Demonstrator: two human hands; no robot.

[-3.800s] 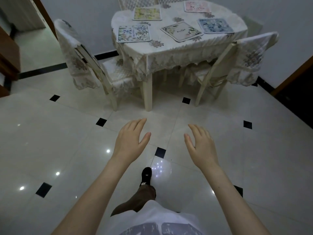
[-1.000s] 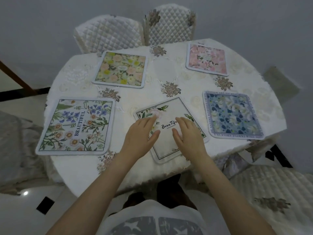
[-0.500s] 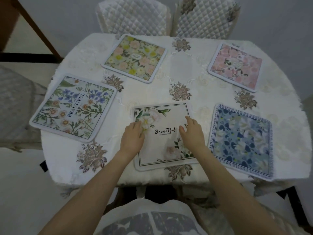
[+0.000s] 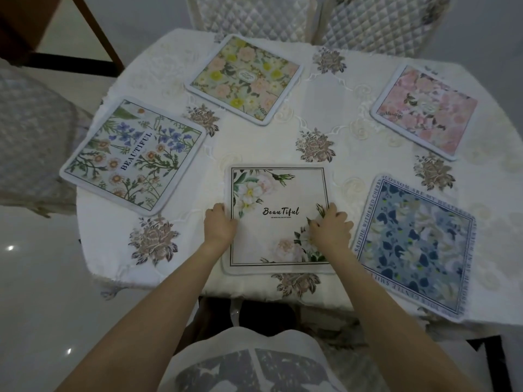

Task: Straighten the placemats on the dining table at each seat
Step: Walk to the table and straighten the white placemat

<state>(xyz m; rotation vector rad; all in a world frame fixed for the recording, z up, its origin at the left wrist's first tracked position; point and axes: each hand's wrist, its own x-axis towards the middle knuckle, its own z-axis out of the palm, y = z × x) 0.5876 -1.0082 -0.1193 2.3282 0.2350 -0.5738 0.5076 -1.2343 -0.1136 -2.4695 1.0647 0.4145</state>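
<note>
Placemat [image 4: 278,219] white, floral corners, square to table edge [image 4: 198,290].

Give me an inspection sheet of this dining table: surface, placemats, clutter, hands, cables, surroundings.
Surface: table under a cream embroidered tablecloth.
Job's things: five placemats. White Beautiful placemat lies square to the near edge; daisy placemat, yellow-flower placemat, pink placemat and blue placemat all lie rotated; the blue one's near corner overhangs the edge.
Clutter: nothing seen.
Hands: left hand on the white placemat's left edge, right hand on its right side, fingers curled.
Cables: nothing seen.
Surroundings: two quilted chair backs beyond the table, covered chair at left, glossy tile floor.
</note>
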